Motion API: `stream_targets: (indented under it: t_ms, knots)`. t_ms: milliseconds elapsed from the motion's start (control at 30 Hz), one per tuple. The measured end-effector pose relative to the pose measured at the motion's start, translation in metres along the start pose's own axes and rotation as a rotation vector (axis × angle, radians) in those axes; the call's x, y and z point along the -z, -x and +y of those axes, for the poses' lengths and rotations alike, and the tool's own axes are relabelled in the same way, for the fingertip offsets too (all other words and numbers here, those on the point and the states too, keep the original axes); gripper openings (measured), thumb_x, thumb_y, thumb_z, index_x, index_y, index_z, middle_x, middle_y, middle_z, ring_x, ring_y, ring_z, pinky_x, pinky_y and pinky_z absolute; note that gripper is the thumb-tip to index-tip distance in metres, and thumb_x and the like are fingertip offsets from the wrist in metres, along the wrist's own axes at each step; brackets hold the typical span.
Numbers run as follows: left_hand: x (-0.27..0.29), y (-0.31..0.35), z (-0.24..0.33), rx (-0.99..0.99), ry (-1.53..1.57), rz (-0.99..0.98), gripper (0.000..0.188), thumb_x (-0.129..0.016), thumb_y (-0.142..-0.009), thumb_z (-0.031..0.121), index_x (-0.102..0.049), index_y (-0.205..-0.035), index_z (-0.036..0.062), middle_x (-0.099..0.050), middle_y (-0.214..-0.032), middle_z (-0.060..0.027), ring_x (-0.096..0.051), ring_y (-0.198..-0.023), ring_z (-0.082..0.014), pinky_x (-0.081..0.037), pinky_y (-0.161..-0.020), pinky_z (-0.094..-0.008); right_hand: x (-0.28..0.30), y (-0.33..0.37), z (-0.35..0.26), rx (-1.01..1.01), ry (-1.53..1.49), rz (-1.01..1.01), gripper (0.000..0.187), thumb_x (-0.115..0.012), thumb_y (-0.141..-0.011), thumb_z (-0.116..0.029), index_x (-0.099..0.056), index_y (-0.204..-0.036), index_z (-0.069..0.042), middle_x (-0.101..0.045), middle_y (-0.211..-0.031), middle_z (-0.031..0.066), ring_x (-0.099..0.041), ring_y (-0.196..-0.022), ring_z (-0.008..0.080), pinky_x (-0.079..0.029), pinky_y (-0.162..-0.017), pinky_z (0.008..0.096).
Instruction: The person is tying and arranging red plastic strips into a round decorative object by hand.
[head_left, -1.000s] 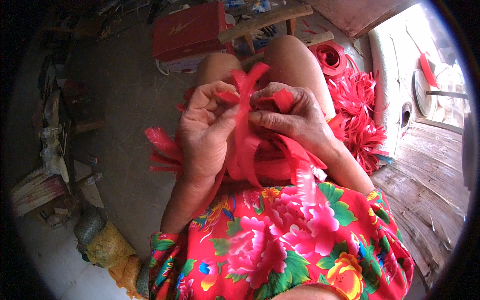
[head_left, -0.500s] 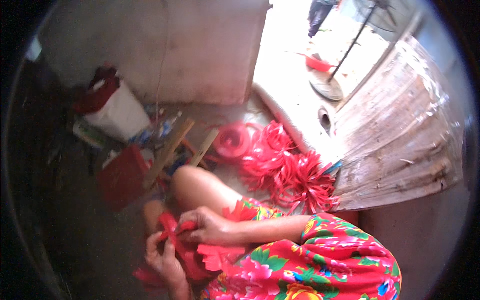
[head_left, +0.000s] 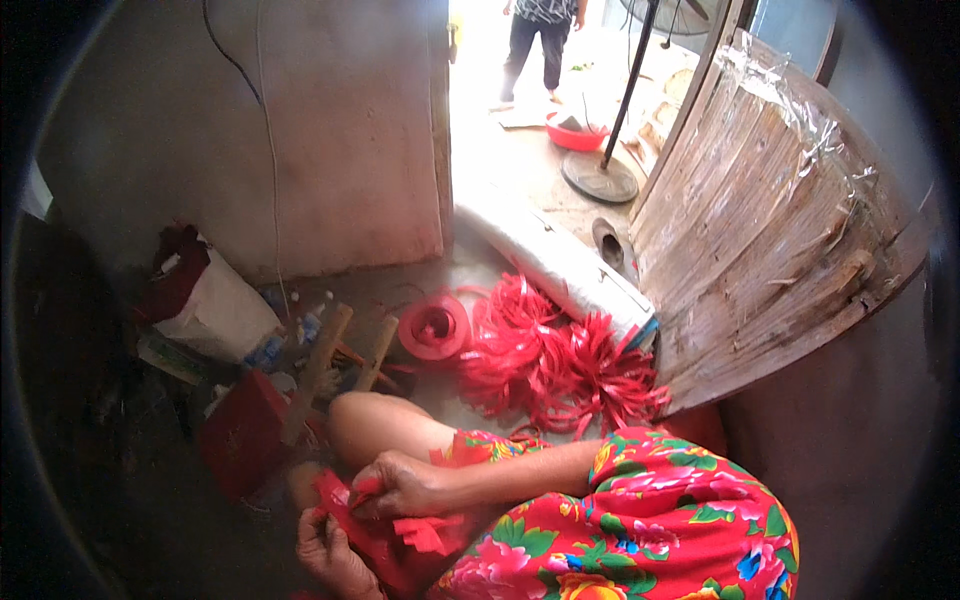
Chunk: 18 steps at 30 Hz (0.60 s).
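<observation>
Low over my lap, my left hand (head_left: 335,558) has its fingers closed on the edge of a red strip (head_left: 335,497), which looks like plastic ribbon. My right hand (head_left: 405,487) is close by on its right, fingers curled in a pinch on the same red material. Part of the strip is hidden behind the fingers. Beneath my right wrist, a bunch of short red strips with cut ends (head_left: 428,533) lies near the lap. My bent knee (head_left: 385,425) rises just beyond the hands.
A red ribbon roll (head_left: 436,345) and a heap of red ribbon loops (head_left: 530,350) lie on the floor ahead. Left of them are wooden slats (head_left: 318,375), a red box (head_left: 240,435) and a white sack (head_left: 225,310). A wooden door (head_left: 760,240) stands right; a person (head_left: 540,45) is outside.
The view has shifted, bringing the person in the doorway more into sight. My hands stay close together on the red strip, with the left hand a little lower and its fingers more closed.
</observation>
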<state>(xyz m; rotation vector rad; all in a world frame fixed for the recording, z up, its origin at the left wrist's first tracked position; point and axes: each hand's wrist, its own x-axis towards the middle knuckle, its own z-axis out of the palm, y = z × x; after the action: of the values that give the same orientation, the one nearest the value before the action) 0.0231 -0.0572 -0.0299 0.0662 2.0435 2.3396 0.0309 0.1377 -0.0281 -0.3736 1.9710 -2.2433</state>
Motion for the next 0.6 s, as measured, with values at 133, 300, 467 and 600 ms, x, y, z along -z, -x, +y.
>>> stream_targets:
  t_ms: [133,300,467,600]
  knots:
    - [-0.019,0.002,0.008,-0.029,-0.157,-0.029,0.023,-0.066,-0.086,-0.001,-0.063,-0.108,-0.001,-0.064,-0.107,-0.0064,-0.061,-0.099,-0.018,-0.048,-0.093,-0.0318,0.001,-0.002,0.038,-0.02,0.075,0.143,0.016,-0.074,-0.078,-0.006,-0.075,-0.094,-0.006,-0.075,-0.089,0.0059,-0.067,-0.084,0.0148,-0.055,-0.076,0.0326]
    - [-0.015,0.007,0.026,0.093,-0.336,-0.211,0.019,-0.072,-0.086,0.002,-0.065,-0.103,0.0,-0.066,-0.095,-0.0011,-0.059,-0.088,-0.0082,-0.049,-0.081,-0.025,-0.001,0.001,-0.015,-0.413,-0.169,0.241,0.016,-0.084,-0.076,-0.013,-0.07,-0.078,-0.006,-0.069,-0.077,-0.0008,-0.061,-0.07,0.007,-0.051,-0.06,0.0245]
    - [0.008,0.017,0.019,0.077,-0.111,-0.213,0.012,-0.071,-0.088,0.003,-0.065,-0.098,-0.0001,-0.067,-0.092,0.0,-0.059,-0.084,-0.0062,-0.05,-0.075,-0.0238,-0.026,0.0,-0.034,-0.344,-0.168,0.216,0.022,-0.084,-0.078,-0.011,-0.063,-0.069,-0.011,-0.059,-0.068,-0.0075,-0.052,-0.061,0.0031,-0.042,-0.054,0.0214]
    - [-0.04,0.014,0.031,0.161,-0.036,-0.073,0.007,-0.069,-0.089,0.003,-0.066,-0.095,-0.0001,-0.067,-0.088,0.0007,-0.059,-0.082,-0.006,-0.05,-0.075,-0.0238,0.011,-0.001,-0.017,-0.341,-0.352,0.083,0.016,-0.075,-0.088,-0.014,-0.073,-0.101,-0.005,-0.071,-0.092,0.0028,-0.064,-0.084,0.0102,-0.052,-0.074,0.0256]
